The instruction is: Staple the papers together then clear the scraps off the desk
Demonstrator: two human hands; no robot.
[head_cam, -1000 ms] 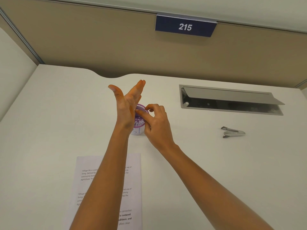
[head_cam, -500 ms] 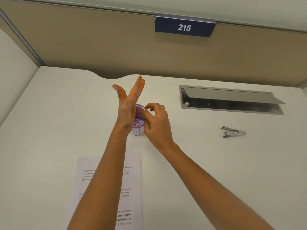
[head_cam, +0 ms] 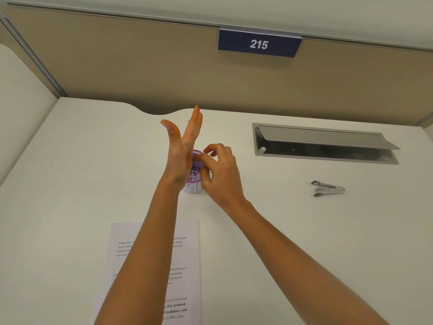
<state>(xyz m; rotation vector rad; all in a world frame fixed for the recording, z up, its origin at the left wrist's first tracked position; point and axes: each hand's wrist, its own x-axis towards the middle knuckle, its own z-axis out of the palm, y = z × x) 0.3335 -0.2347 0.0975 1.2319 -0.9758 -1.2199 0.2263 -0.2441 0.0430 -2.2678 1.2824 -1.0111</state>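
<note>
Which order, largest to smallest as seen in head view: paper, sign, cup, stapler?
1. paper, nearest the camera
2. sign
3. cup and stapler: they look alike, and the cup is partly hidden, so unranked.

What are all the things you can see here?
Desk: one, white, underneath everything.
Partition: one, beige, behind desk.
Sign: one, navy, on partition.
Hatch: one, grey, desk's back right.
Stapler: one, silver, desk's right side.
Cup: one, purple and white, behind the hands.
Papers: one stack, white, under left forearm.
Left hand: one, open, upright by cup.
Right hand: one, fingers curled, at left palm.
</note>
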